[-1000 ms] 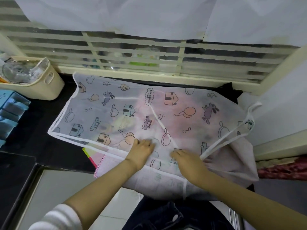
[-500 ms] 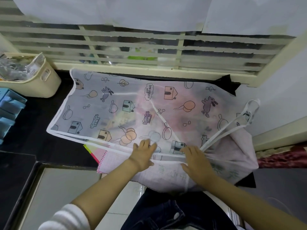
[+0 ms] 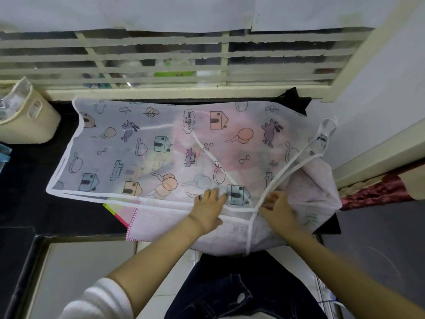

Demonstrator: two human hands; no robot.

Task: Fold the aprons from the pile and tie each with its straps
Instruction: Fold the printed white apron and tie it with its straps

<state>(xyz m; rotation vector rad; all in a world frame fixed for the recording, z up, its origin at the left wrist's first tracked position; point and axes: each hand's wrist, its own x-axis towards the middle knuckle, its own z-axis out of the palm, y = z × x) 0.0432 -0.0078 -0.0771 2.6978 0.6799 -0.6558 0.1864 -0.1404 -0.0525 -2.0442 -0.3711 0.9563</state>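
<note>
Right hand (image 3: 277, 209) farther right now, at apron (image 3: 147, 143) strap (image 3: 282, 174).

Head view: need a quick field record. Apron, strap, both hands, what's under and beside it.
apron: printed, translucent, spread flat on the dark counter
strap: white, runs from the right corner to the near hem, end hangs over the edge
left hand: fingers flat on the apron near the hem
right hand: appears to pinch the strap at the hem
underneath: pink checked apron
far left: cream basket
</note>
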